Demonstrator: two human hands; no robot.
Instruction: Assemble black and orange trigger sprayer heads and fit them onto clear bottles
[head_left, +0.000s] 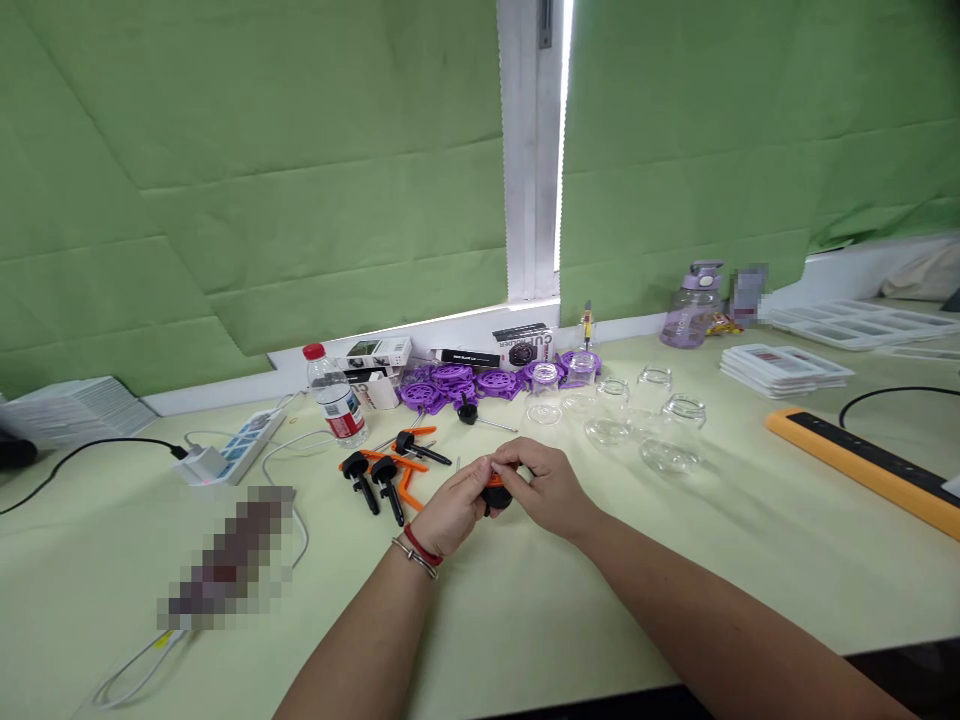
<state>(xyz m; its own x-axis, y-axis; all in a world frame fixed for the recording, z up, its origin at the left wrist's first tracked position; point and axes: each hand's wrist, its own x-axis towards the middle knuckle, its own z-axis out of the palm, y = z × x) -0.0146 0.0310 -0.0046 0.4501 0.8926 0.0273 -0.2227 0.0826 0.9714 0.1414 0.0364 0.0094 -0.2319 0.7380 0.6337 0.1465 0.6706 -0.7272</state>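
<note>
A: What is seen around the hands?

B: Just left of them, black plungers (373, 478) with orange handles (409, 470) are laid on the table (525, 620). Behind those, a water bottle (335, 398) with a red cap is stood upright, and a power strip (244, 440) with a white charger is placed further left. Purple wheels (457, 383) are heaped near the wall, beside small boxes (523, 346). Clear glass cups (660, 430) are grouped behind and to the right of the hands. A purple jug (691, 308) is set by the wall, white trays (784, 368) are stacked at the right, and an orange-edged bar (862, 462) is laid along the right side.

A: Is anything found in the way?

B: The table in front of the forearms is left bare; a blurred patch (225, 560) is seen to the lower left, well apart.

A: How are the hands posed?

B: Both are brought together above the table. A small black and orange part (496, 494) is pinched between them: the left hand (450, 510) is curled around its left side, and the right hand (544, 488) is closed over its top and right. A red band and a metal bracelet (417, 553) are worn on the left wrist.
</note>
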